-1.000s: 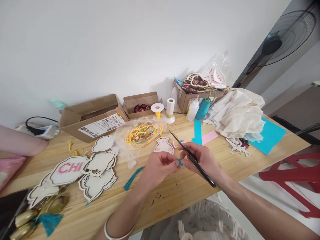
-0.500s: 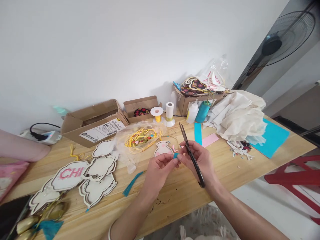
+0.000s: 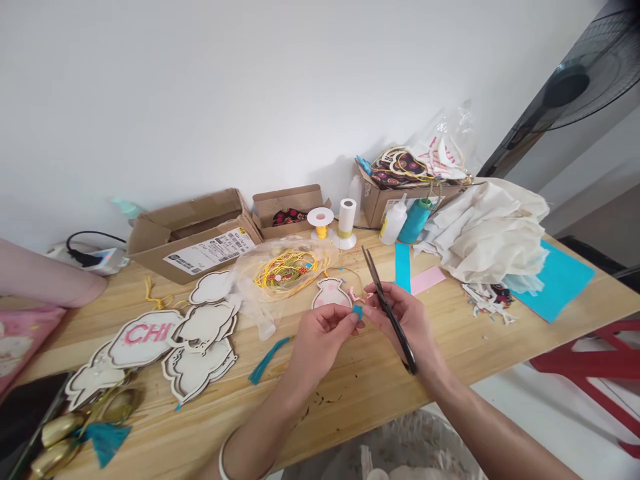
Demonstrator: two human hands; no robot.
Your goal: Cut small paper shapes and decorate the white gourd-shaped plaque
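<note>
A small piece of blue cloth or felt (image 3: 357,311) is pinched in the fingertips of my left hand (image 3: 320,337), which is closed. My right hand (image 3: 410,320) is closed too, with black scissors (image 3: 391,320) lying across it, blades pointing up and away. Its thumb and fingertips meet the right edge of the blue piece. Just beyond my fingers lie a pouch-shaped piece with pink spots (image 3: 331,292) and a few pink scraps (image 3: 353,293). A blue strip (image 3: 403,267) and a pink strip (image 3: 428,280) rest past my right hand. Left of my left hand lies a teal tassel (image 3: 269,361).
Cardboard boxes (image 3: 210,253) line the wall, with thread spools (image 3: 346,223) and a glue bottle (image 3: 393,223) between them. White cloth (image 3: 495,233) is heaped right, over a blue sheet (image 3: 567,283). Outlined white shapes (image 3: 200,373) and gold bells (image 3: 63,430) lie left.
The view has shifted, so the table's things sit slightly further right. The blue piece between my fingertips has turned a little. Both hands keep their hold.
</note>
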